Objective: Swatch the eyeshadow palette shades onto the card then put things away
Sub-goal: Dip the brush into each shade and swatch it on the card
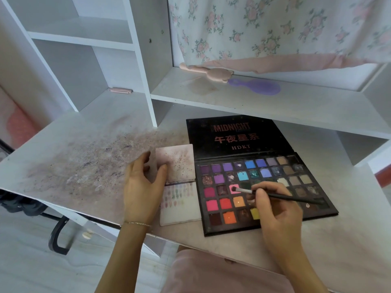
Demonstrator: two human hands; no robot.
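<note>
A: Status on the hands?

B: Right hand [273, 210] pinches a thin black brush [281, 196] near its ferrule, fingers curled round the handle. Bristle tip sits in a pink pan of the eyeshadow palette [264, 187], third row from the far edge, left-centre.

A: Left?

B: Left hand [143, 187] is relaxed and mostly spread, fingers loosely bent. Thumb tip rests on the near-left part of the upper card panel; fingers lie on the desk [84, 166] just left of it. Not gripping anything that I can see.

A: Card position?

B: Swatch card [179, 199] lies flat just left of the palette, touching or nearly touching its edge. Two hinged panels: far one smudged pink-brown, near one carries rows of small pale swatches.

A: Palette?

B: Open, flat on the desk, right of centre. Black lid folded back toward the far side, printed "MIDNIGHT" and "HDKT". Pans run purples and blues far, reds, oranges and yellow near.

A: Anything else?

B: Desk left of the card is stained with powder. Shelf [254, 98] beyond holds a purple hairbrush [260, 86] and a pink object beside it. Floral cloth [275, 28] hangs behind.
</note>
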